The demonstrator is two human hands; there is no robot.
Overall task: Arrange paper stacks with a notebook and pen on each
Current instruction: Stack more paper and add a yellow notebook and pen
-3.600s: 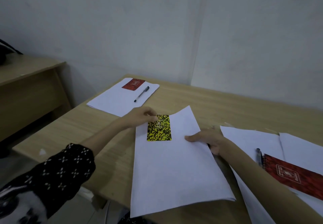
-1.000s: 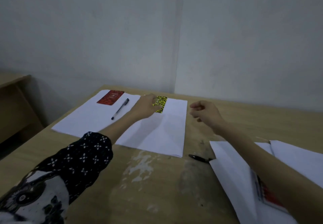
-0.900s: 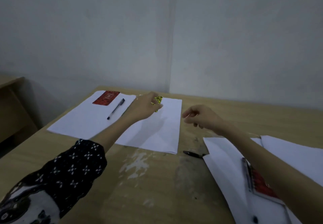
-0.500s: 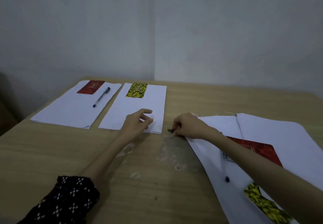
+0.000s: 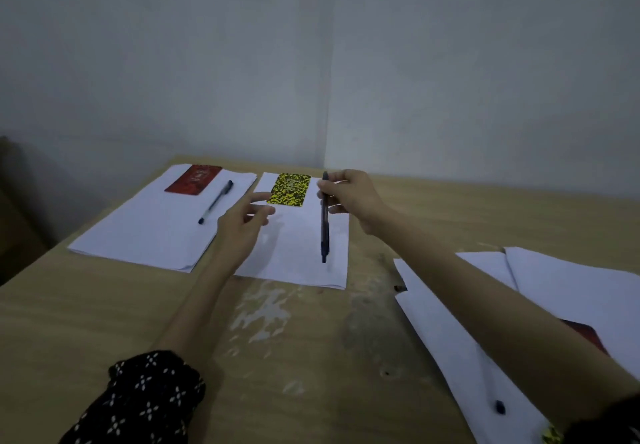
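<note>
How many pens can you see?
3: one pen lies on the far-left paper stack, one pen is in the right hand, and one pokes out beneath the right arm. Others may be hidden.

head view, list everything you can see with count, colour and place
table: 1, light wood, fills foreground
paper stacks: 2 tidy, white, far left and middle; loose sheets at right
notebooks: red on left stack, yellow-black on middle stack, red corner at right
pens: 1 dark lying on left stack, 1 dark held over middle stack, 1 partly hidden at right
left hand: open, over middle stack
right hand: grip on pen
</note>
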